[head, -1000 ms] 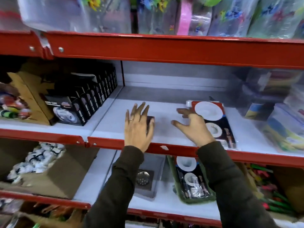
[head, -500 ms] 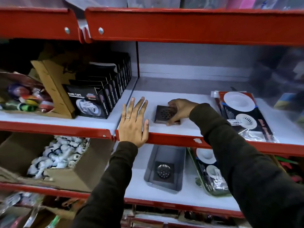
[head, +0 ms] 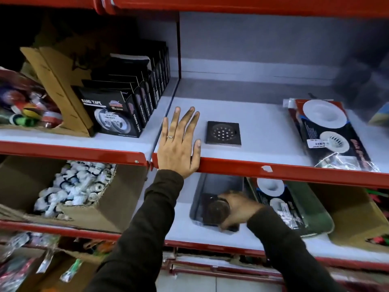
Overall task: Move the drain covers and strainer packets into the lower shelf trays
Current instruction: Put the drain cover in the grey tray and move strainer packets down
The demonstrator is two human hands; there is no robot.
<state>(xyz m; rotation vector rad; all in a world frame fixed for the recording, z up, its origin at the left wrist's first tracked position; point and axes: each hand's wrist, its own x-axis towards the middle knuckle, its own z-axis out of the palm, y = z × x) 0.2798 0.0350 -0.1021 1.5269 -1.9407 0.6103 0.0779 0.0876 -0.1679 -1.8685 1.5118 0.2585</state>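
Note:
A dark square drain cover (head: pixel 223 133) lies flat on the middle shelf, just right of my left hand (head: pixel 179 144). That hand rests palm down on the shelf's red front edge with its fingers spread and nothing in it. On the shelf below, my right hand (head: pixel 237 209) reaches into the grey tray (head: pixel 197 199), with its fingers closed on another dark drain cover (head: pixel 214 209) inside it. A strainer packet (head: pixel 328 133) lies at the right of the middle shelf. More strainer packets (head: pixel 275 199) sit in the green tray (head: pixel 324 222) beside the grey one.
Black nano tape boxes (head: pixel 117 110) stand in a row left of the shelf divider, next to a cardboard box. A cardboard box of white fittings (head: pixel 75 190) fills the lower left. The red shelf edge (head: pixel 294 171) overhangs both trays.
My right hand has left the middle shelf and dropped into the grey tray below with a drain cover. One cover stays on the middle shelf. My left hand has barely moved.

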